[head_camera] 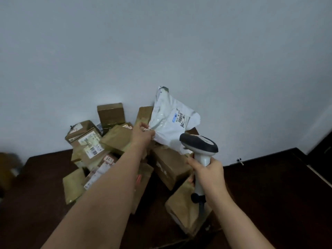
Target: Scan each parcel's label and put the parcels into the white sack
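Observation:
My left hand (143, 134) pinches the lower left corner of a white plastic mailer parcel (168, 123) and holds it up above the pile. Its barcode label (181, 119) faces me on the upper right side. My right hand (206, 170) grips the handle of a white and grey barcode scanner (199, 146), whose head sits just below and in front of the mailer. A heap of brown cardboard parcels (111, 146) lies on the dark floor under both arms. The white sack is not in view.
A pale wall (161, 51) rises right behind the pile. Dark floor (269, 194) spreads to the right and left. A small metal door stop (239, 161) sticks out at the wall's base on the right. A blurred brown object (7, 169) sits at the far left.

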